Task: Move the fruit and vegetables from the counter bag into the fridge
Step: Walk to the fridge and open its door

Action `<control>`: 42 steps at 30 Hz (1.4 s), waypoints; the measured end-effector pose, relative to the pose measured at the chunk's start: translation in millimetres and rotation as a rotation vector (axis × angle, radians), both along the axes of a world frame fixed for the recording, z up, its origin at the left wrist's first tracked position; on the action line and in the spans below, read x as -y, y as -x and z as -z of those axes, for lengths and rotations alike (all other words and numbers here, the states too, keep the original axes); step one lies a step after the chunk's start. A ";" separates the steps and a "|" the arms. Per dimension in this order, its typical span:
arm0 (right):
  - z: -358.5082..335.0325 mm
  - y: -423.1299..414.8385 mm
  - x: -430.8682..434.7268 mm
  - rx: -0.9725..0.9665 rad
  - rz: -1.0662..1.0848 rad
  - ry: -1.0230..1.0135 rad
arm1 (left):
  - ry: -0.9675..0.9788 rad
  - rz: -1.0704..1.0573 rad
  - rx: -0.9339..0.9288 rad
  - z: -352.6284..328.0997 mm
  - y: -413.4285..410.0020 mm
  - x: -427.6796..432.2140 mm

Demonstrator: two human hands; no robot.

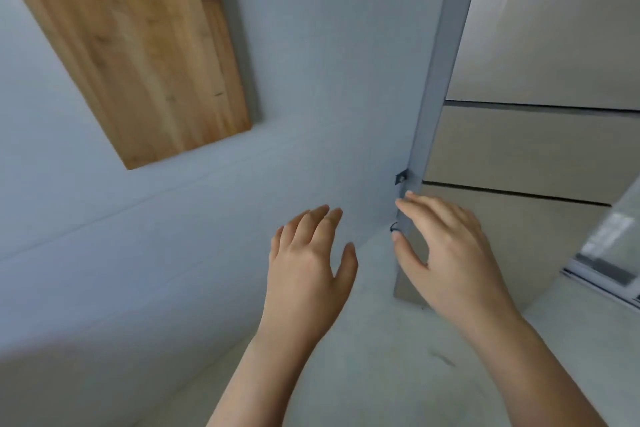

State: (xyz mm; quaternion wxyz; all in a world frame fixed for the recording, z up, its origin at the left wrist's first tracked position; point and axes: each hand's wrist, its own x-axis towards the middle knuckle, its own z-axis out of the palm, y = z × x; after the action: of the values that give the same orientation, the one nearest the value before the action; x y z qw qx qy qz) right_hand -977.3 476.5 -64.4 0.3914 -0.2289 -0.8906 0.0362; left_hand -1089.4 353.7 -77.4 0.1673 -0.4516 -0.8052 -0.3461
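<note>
Both my hands are stretched out in front of me, low near the floor. My left hand (311, 260) hovers with relaxed, spread fingers in front of a blue-grey panel (311, 80) and holds nothing. My right hand (446, 246) is open too, its fingertips at the panel's front edge (436, 97), beside a beige fridge front (540, 149) with drawer-like sections split by dark gaps. No bag, fruit or vegetables are in view.
A wooden countertop (138, 45) juts out at the upper left. Pale grey floor (381, 357) lies below my arms. A glossy light door or panel edge (609, 253) shows at the far right. A small dark clip (401, 178) sits on the panel edge.
</note>
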 end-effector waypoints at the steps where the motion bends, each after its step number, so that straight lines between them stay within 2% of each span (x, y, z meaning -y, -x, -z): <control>1: -3.3 17.7 -10.6 0.003 0.015 0.001 | -0.005 0.016 0.011 -1.9 18.4 -13.8; 6: -11.7 83.9 -60.4 0.016 0.088 0.018 | -0.028 0.141 0.085 -10.5 90.8 -82.1; 10: -12.4 94.3 -111.5 0.004 0.194 -0.007 | -0.057 0.240 0.196 -8.9 119.9 -139.7; 20: -16.4 93.5 -266.7 -0.054 0.346 -0.044 | -0.049 0.488 0.274 -23.5 129.7 -317.2; 29: -27.5 97.9 -421.1 -0.034 0.378 -0.040 | -0.146 0.559 0.522 -49.1 137.9 -482.0; 34: -35.5 119.1 -467.5 -0.006 0.355 -0.016 | -0.178 0.574 0.587 -56.6 158.4 -536.1; 42: -42.0 140.0 -495.9 -0.034 0.362 0.035 | -0.172 0.671 0.736 -67.5 171.7 -579.4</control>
State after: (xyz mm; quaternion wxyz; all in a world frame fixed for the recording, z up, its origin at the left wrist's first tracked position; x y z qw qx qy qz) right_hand -1117.3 972.4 -22.4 0.4026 -0.3918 -0.8271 -0.0153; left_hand -1261.0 933.1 -10.0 -0.2113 -0.5182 -0.5900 -0.5820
